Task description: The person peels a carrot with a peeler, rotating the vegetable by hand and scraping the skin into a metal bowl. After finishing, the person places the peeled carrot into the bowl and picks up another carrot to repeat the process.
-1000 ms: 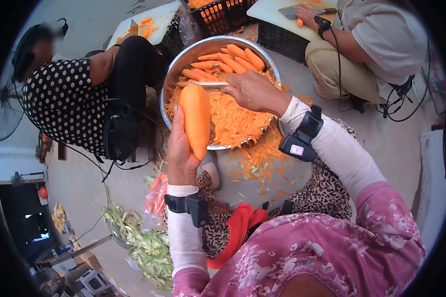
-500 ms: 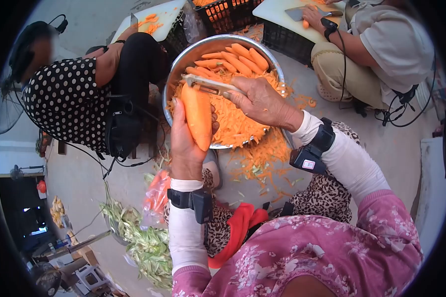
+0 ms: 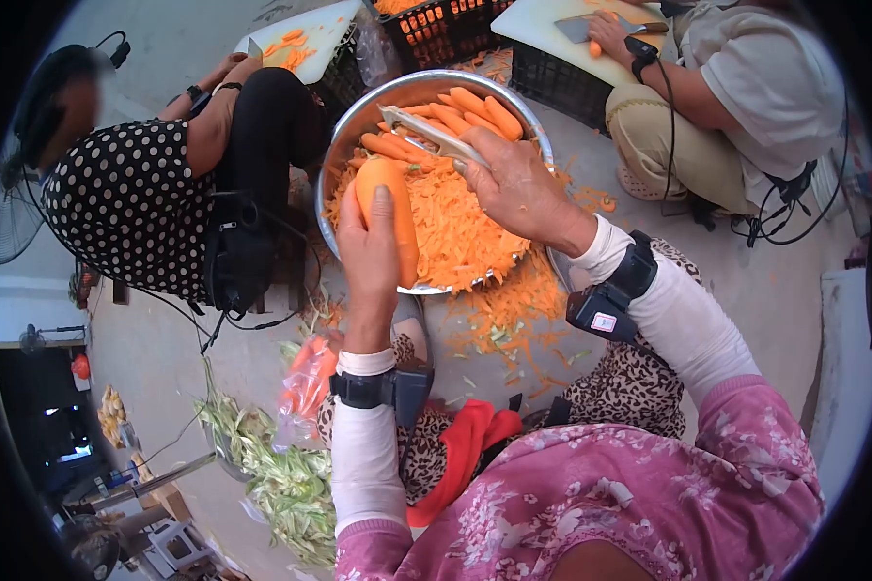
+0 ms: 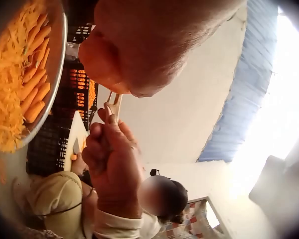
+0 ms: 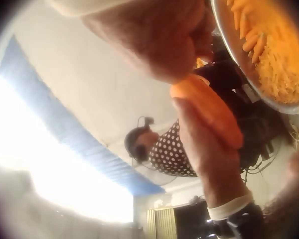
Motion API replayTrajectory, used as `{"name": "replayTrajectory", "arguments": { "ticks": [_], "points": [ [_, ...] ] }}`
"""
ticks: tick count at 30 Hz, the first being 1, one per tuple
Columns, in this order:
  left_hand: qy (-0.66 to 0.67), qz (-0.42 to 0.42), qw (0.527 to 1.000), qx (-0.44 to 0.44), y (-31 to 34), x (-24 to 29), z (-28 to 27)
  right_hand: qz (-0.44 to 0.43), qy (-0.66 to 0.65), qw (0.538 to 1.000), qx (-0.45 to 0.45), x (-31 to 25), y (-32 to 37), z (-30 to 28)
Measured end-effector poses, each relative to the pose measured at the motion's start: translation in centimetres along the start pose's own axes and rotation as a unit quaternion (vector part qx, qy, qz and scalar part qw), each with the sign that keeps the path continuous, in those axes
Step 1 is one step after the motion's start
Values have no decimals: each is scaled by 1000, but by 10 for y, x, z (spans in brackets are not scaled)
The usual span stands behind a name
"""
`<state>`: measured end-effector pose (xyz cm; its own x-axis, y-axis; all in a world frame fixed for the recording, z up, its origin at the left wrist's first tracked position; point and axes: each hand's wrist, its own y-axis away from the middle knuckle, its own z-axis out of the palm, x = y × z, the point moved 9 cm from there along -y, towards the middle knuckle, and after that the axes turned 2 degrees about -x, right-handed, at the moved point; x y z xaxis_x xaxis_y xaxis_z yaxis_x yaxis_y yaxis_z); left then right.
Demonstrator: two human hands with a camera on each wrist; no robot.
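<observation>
In the head view my left hand (image 3: 366,261) grips a thick peeled carrot (image 3: 404,237), its thumb lying along the near face. My right hand (image 3: 523,189) holds a pale-handled peeler (image 3: 441,138), whose head points left, just above the carrot's top end. Both hands are over a metal basin (image 3: 438,76) full of orange peelings (image 3: 460,232). Whole peeled carrots (image 3: 470,107) lie at its far side. The right wrist view shows the carrot (image 5: 209,109) lying along the left hand; in the left wrist view the right fingers close round the peeler (image 4: 117,101).
Two people sit opposite, at left and right, beside white cutting boards (image 3: 543,39) on black crates (image 3: 557,82). Another crate of carrots (image 3: 446,29) stands behind the basin. Scattered peelings (image 3: 513,329), a plastic bag (image 3: 310,382) and leafy husks (image 3: 291,484) are on the floor.
The peeler has lifted off the carrot's top and moved up and away. The left hand has turned the carrot, and its thumb now shows across the front.
</observation>
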<state>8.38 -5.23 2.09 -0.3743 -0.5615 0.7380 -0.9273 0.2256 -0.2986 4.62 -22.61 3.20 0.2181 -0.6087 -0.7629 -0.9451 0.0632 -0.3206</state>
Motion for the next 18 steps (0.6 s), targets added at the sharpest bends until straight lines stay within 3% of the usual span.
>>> {"name": "replayTrajectory", "arguments": {
  "ticks": [1, 2, 3, 4, 6, 7, 8, 10, 12, 14, 18],
  "points": [
    [264, -143, 953, -39, 2, -26, 10, -22, -19, 999, 17, -5, 1, -3],
    [502, -275, 816, -75, 13, -38, 31, -20, -19, 999, 18, -3, 4, -2],
    [427, -232, 871, -73, 8, -33, 26, -14, -6, 998, -59, 1, 6, 13],
    [428, -233, 870, -71, 9, -32, 29, -8, 7, 991, -137, 4, 10, 28],
    [316, -122, 941, -17, 4, -18, 13, -17, 7, 993, -116, 5, 9, 24],
    [469, -207, 856, -58, 9, -22, 23, -26, 5, 995, -92, 3, 9, 21],
    [469, -211, 856, -58, 10, -24, 23, -24, 4, 995, -95, 2, 8, 21],
    [536, -274, 798, -38, 13, -33, 29, -47, -18, 999, -21, -9, 4, 4],
    [547, -268, 793, -10, 14, -53, 32, -62, -15, 998, -29, -8, 5, 8],
    [694, -311, 633, -146, 23, -48, 50, -76, -13, 996, -33, -14, 5, 8],
    [705, -315, 628, -96, 20, -46, 43, -115, -109, 979, -128, -35, 16, 25]
  ]
}}
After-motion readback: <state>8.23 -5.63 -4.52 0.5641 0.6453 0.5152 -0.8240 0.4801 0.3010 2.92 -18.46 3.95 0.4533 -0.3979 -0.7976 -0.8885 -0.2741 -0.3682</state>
